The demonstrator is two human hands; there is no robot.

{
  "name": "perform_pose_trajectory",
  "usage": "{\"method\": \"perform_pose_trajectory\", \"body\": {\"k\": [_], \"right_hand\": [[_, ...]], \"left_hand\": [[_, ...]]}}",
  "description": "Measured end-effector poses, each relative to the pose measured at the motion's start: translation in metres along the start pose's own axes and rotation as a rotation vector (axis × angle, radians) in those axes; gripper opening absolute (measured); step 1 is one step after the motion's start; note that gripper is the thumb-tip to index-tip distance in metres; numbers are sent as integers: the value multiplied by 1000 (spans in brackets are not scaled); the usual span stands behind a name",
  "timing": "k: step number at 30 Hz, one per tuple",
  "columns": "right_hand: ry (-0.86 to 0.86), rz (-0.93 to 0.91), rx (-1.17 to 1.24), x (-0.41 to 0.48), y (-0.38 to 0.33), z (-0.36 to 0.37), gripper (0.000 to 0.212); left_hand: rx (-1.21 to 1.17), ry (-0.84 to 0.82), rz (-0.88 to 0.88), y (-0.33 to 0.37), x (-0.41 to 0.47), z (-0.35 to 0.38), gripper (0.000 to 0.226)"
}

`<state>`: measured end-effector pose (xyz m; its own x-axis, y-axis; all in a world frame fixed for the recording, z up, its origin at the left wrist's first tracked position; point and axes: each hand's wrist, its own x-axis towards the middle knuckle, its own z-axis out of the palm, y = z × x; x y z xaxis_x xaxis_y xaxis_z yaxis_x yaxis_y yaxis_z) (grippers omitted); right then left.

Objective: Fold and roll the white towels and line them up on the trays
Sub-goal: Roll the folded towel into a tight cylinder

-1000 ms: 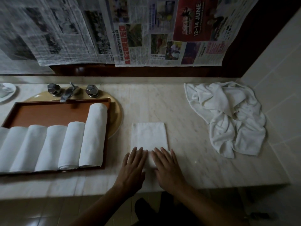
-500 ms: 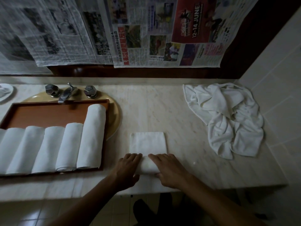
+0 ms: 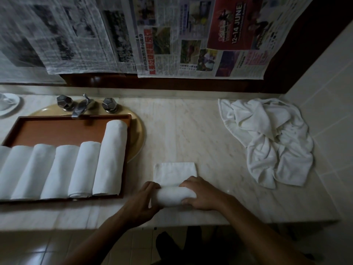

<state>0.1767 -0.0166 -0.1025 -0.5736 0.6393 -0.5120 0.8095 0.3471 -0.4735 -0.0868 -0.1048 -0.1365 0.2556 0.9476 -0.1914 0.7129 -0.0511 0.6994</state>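
Six rolled towels [image 3: 84, 169] lie side by side in the tray [image 3: 57, 131], frame's lower left, w/ bare tray floor above them. Bottom centre on the table [image 3: 181, 131], left hand [image 3: 141, 203] & right hand [image 3: 204, 194] curl round the ends of a seventh towel [image 3: 175, 194], approx half rolled, flat part beyond. Right side: crumpled pile [image 3: 267, 140] waits, so prob. several left.

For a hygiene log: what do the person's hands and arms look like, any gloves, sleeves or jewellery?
The left hand and right hand are bare, no gloves. The left forearm and right forearm are bare too, with no sleeve in view as far as the frame shows. No watch, bracelet or ring shows, though the light is dim.
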Motion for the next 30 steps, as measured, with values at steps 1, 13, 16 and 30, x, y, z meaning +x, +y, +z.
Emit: {"method": "perform_pose_trajectory", "body": {"k": [1, 13, 16, 30], "right_hand": [[3, 19, -16, 2, 0, -1, 59], [478, -46, -346, -12, -40, 71, 95], [447, -33, -390, -2, -33, 66, 104], [199, -67, -449, 72, -17, -2, 103]], "left_hand": [[-18, 2, -15, -1, 3, -1, 63], [-167, -44, -274, -3, 30, -14, 81], [-266, 71, -336, -2, 30, -6, 73], [-386, 223, -502, 15, 35, 2, 56]]}}
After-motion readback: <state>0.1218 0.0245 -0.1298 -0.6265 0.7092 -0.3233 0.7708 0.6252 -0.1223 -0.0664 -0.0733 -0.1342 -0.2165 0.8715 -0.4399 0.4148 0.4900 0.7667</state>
